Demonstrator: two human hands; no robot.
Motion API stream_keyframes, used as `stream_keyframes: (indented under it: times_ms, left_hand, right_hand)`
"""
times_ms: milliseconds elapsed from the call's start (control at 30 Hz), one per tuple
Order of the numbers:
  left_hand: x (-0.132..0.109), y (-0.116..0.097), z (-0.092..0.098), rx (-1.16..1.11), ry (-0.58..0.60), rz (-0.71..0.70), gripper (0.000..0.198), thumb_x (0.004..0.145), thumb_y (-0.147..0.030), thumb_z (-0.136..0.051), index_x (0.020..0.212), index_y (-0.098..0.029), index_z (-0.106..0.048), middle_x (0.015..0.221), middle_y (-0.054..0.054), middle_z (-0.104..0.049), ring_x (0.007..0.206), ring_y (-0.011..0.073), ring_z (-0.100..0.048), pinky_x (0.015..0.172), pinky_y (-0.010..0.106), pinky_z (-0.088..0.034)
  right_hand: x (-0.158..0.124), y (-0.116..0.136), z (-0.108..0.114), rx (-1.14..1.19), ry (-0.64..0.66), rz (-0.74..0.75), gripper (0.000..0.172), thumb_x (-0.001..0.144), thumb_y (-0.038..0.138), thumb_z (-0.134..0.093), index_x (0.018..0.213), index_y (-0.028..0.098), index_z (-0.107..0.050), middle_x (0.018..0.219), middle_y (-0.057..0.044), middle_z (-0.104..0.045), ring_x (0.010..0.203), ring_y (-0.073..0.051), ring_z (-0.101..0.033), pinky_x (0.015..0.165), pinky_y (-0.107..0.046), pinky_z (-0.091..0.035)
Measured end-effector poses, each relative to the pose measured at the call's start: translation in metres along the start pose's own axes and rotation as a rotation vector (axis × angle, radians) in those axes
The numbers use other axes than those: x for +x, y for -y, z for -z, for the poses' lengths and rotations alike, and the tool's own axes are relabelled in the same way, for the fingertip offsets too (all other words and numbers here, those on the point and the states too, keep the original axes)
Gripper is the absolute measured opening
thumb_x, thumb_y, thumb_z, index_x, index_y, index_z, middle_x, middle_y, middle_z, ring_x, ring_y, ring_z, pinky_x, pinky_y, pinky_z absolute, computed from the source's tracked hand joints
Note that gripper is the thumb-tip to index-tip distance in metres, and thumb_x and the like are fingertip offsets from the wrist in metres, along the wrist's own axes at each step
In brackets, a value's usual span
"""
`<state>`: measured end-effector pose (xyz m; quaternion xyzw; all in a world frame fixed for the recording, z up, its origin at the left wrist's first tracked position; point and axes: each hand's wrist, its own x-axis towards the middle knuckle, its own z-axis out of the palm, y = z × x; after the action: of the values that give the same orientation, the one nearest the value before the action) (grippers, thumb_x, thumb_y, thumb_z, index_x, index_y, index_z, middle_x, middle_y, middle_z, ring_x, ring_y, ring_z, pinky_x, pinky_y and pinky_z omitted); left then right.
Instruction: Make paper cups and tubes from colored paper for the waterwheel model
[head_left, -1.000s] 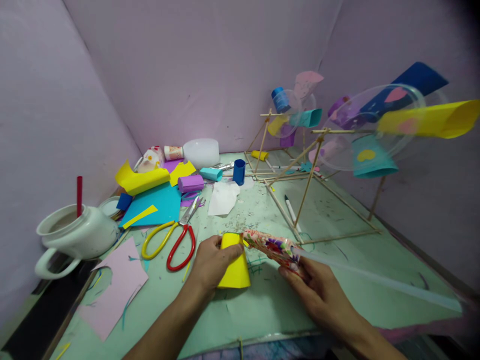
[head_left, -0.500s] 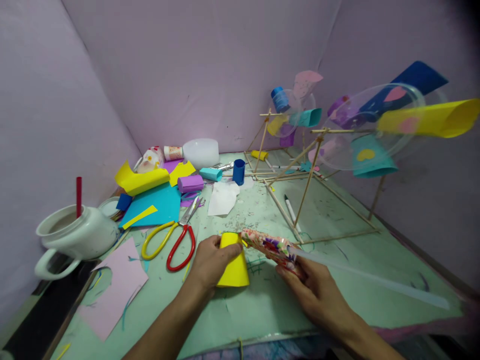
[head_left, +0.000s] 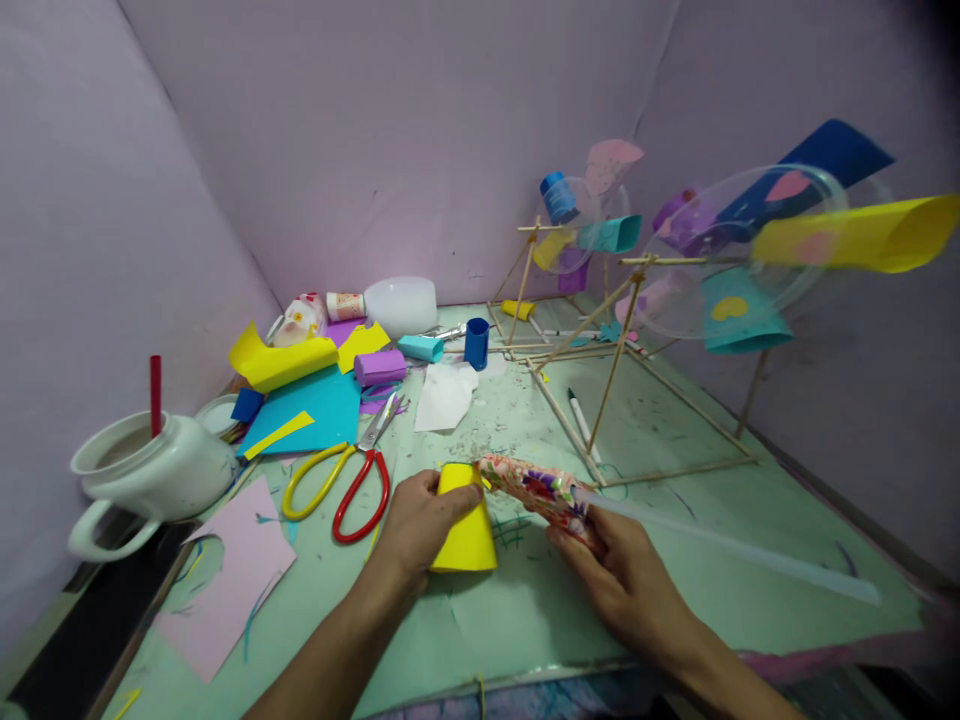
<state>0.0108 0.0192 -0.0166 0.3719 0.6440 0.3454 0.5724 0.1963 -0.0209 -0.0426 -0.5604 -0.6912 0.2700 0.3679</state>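
My left hand (head_left: 422,518) grips a yellow paper tube (head_left: 466,540) by its upper part, the thumb lying across the front. In my right hand (head_left: 619,570) is a hot glue gun (head_left: 536,488) with a flowery wrapping. A long translucent glue stick (head_left: 720,545) sticks out of its back end toward the right. The gun's nozzle end is at the tube's upper right edge; whether it touches the paper I cannot tell. Left of my left hand lie scissors (head_left: 361,495) with one yellow and one red handle.
Two stick frames (head_left: 621,370) carrying clear discs with coloured paper blades stand at the right. A white mug (head_left: 161,480) is at far left, near cut pink paper (head_left: 232,590). Behind lie a blue tube (head_left: 476,343), a purple tube (head_left: 380,367), blue card (head_left: 300,425) and a marker (head_left: 579,420).
Both hands keep their holds, with the glue gun still at the tube's edge. The glue stick's outer end has shifted slightly left and up.
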Motion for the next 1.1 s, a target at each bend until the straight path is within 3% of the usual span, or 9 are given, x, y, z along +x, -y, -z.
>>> stream_keyframes:
  times_ms: [100, 233, 367, 467, 567, 800, 1100]
  left_hand:
    - [-0.002, -0.002, 0.001, -0.053, 0.035, 0.039, 0.019, 0.064, -0.025, -0.067, 0.074, -0.014, -0.056, 0.055, 0.002, -0.061, 0.046, 0.0147, -0.057, 0.043, 0.024, -0.043]
    - [-0.004, -0.005, 0.003, -0.113, 0.076, 0.074, 0.018, 0.066, -0.023, -0.064, 0.079, -0.013, -0.056, 0.055, 0.003, -0.062, 0.044, 0.0142, -0.057, 0.042, 0.024, -0.043]
    - [-0.005, -0.007, 0.003, -0.142, 0.090, 0.084, 0.017, 0.067, -0.023, -0.064, 0.079, -0.013, -0.056, 0.054, 0.003, -0.061, 0.044, 0.0138, -0.056, 0.042, 0.023, -0.043]
    - [-0.006, -0.008, 0.002, -0.157, 0.083, 0.083, 0.015, 0.066, -0.021, -0.064, 0.076, -0.013, -0.056, 0.053, 0.002, -0.060, 0.043, 0.0134, -0.056, 0.042, 0.023, -0.042]
    - [-0.007, -0.009, 0.003, -0.176, 0.079, 0.073, 0.015, 0.065, -0.022, -0.064, 0.074, -0.014, -0.056, 0.053, 0.002, -0.060, 0.044, 0.0134, -0.056, 0.042, 0.023, -0.042]
    - [-0.007, -0.009, 0.008, -0.332, 0.104, 0.178, 0.014, 0.062, -0.025, -0.062, 0.069, -0.012, -0.061, 0.054, 0.006, -0.062, 0.044, 0.0148, -0.056, 0.042, 0.024, -0.043]
    - [-0.009, -0.011, 0.005, -0.263, 0.113, 0.135, 0.016, 0.060, -0.025, -0.066, 0.068, -0.013, -0.060, 0.052, 0.005, -0.062, 0.043, 0.0155, -0.056, 0.041, 0.025, -0.044]
  right_hand:
    - [0.002, 0.005, 0.007, 0.126, 0.025, -0.029, 0.024, 0.082, 0.036, -0.046, 0.087, 0.017, -0.060, 0.068, -0.004, -0.063, 0.059, -0.017, -0.056, 0.054, -0.026, -0.047]
    - [0.005, 0.012, 0.017, 0.366, 0.152, -0.152, 0.029, 0.083, 0.039, -0.045, 0.097, 0.016, -0.055, 0.076, -0.007, -0.067, 0.064, -0.019, -0.062, 0.057, -0.028, -0.050]
    - [0.004, 0.006, 0.015, 0.330, 0.129, -0.132, 0.028, 0.082, 0.038, -0.049, 0.098, 0.015, -0.054, 0.070, -0.004, -0.064, 0.059, -0.017, -0.059, 0.057, -0.028, -0.050]
    - [0.004, -0.004, 0.007, 0.326, 0.056, -0.045, 0.029, 0.083, 0.035, -0.050, 0.105, 0.017, -0.054, 0.091, -0.008, -0.065, 0.087, -0.022, -0.061, 0.079, -0.034, -0.050]
    - [0.004, -0.011, 0.003, 0.358, 0.058, 0.015, 0.033, 0.084, 0.032, -0.049, 0.114, 0.019, -0.053, 0.117, -0.010, -0.058, 0.109, -0.024, -0.053, 0.096, -0.039, -0.040]
    - [0.002, -0.015, 0.001, 0.292, 0.055, 0.008, 0.031, 0.084, 0.032, -0.048, 0.110, 0.017, -0.054, 0.109, -0.010, -0.061, 0.101, -0.024, -0.057, 0.092, -0.038, -0.043]
    - [0.002, -0.008, 0.001, 0.282, 0.074, 0.055, 0.024, 0.087, 0.030, -0.044, 0.102, 0.018, -0.058, 0.099, -0.009, -0.064, 0.091, -0.022, -0.059, 0.082, -0.033, -0.048]
